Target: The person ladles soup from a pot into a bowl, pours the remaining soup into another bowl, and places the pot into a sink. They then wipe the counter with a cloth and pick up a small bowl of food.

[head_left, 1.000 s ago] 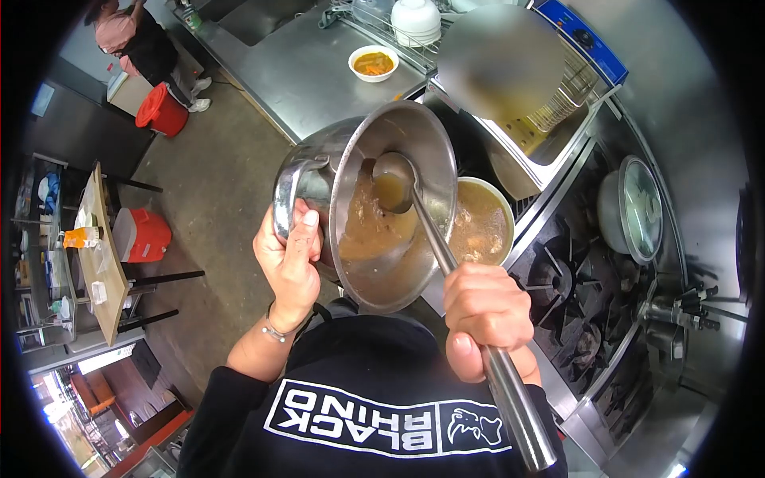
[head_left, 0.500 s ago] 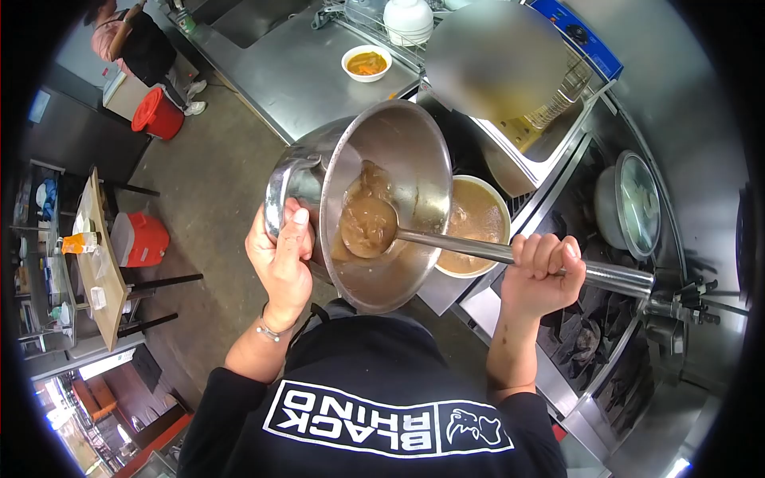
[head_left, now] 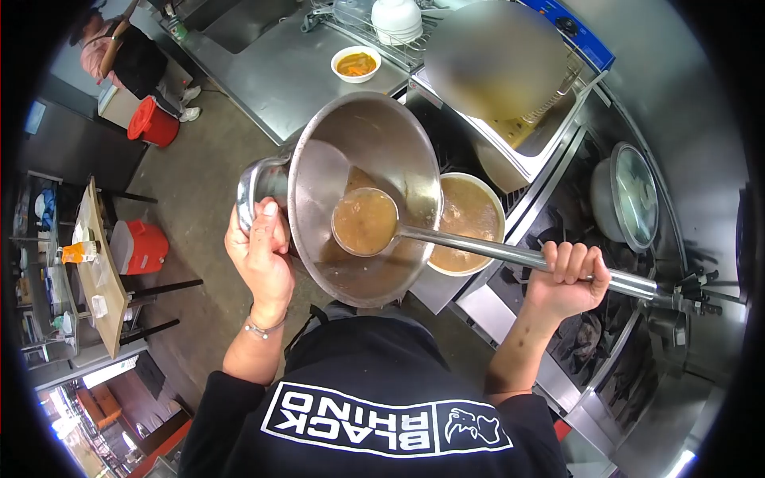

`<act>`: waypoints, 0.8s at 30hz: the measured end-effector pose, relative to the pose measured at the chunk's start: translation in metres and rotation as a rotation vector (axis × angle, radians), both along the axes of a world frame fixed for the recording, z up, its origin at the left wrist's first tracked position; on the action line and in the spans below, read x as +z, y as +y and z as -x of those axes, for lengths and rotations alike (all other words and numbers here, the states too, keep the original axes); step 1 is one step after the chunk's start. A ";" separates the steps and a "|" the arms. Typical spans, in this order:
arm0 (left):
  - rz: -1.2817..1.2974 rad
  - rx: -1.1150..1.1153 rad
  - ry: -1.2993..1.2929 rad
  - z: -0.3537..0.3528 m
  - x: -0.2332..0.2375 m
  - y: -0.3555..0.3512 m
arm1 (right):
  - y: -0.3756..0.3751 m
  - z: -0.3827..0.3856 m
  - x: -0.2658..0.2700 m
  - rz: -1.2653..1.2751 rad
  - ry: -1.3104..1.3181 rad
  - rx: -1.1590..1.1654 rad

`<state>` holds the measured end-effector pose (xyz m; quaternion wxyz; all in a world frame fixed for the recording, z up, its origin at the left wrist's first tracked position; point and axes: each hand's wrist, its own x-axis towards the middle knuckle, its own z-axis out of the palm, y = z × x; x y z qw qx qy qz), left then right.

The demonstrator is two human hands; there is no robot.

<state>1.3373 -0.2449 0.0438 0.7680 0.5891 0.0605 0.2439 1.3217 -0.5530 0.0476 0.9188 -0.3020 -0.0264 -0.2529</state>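
Note:
My left hand [head_left: 263, 247] grips the handle of a large steel pot [head_left: 319, 263], which is tilted with its mouth toward the right. Inside the pot, a ladle [head_left: 470, 245] has its bowl full of brown soup [head_left: 365, 223]. More of the brown liquid lies low in the pot around it. Around the ladle's long metal handle, the fingers of my right hand [head_left: 567, 279] are closed. Just right of the pot's rim, partly covered by it, stands a white bowl [head_left: 502, 231] holding brown soup with pale pieces.
A small white bowl [head_left: 356, 65] of orange soup sits on the steel counter [head_left: 279, 84]. Beyond are stacked white bowls [head_left: 396, 20] and a fryer [head_left: 550, 155]. A glass-lidded pot [head_left: 629, 199] stands by the stove at right. A person [head_left: 131, 60] is far left.
The pot has shifted slightly left. My right hand has moved right along with the ladle handle, and the ladle bowl now shows smoother, level liquid.

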 end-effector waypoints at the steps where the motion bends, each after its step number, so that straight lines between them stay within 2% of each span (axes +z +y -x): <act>1: 0.013 -0.002 -0.009 0.000 -0.001 0.001 | -0.003 0.001 0.005 -0.003 -0.002 -0.015; 13: 0.042 0.020 -0.041 -0.001 -0.003 0.003 | -0.068 0.037 0.046 0.090 -0.072 -0.144; 24: 0.046 0.012 -0.037 0.000 -0.003 0.006 | -0.095 0.063 0.019 0.144 -0.069 -0.369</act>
